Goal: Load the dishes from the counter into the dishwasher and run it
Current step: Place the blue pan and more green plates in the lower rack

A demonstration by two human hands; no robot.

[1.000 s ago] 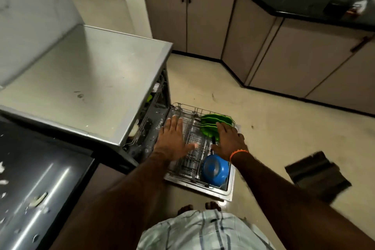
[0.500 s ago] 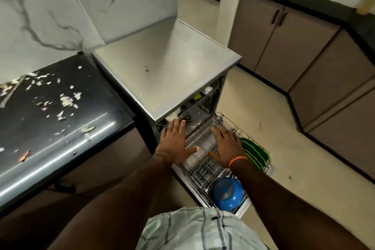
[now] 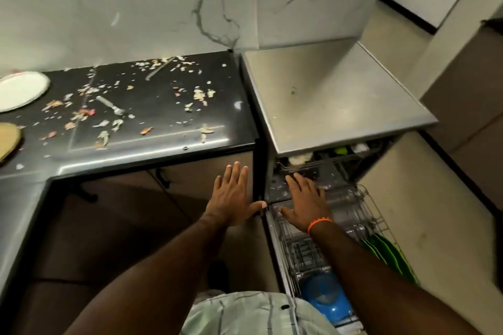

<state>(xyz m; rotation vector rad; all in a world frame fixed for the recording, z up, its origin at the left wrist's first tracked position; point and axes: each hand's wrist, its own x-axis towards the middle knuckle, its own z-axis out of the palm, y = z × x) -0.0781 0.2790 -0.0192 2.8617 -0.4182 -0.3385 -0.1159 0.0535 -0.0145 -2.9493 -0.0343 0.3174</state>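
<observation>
Hands empty, fingers straight: left hand (image 3: 233, 196) nearer the counter. Spoon (image 3: 111, 105) lies well forward-left of it, long axis diagonal; right hand (image 3: 304, 202) hovers over dishwasher rack (image 3: 373, 207).

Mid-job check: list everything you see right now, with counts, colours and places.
Round white plate: one, white, far left of the black counter.
Metal spoon: one, silver, on the counter among food scraps.
Black stone counter: one, black, left of the dishwasher.
Steel-topped dishwasher: one, grey, door open.
Wire lower rack: one, grey, pulled out.
Green plates: several, green, upright at the rack's right side.
Blue bowl: one, blue, near end of the rack.
Left hand: open, fingers straight, before the cabinet front.
Right hand: open, over the rack, orange wristband.
</observation>
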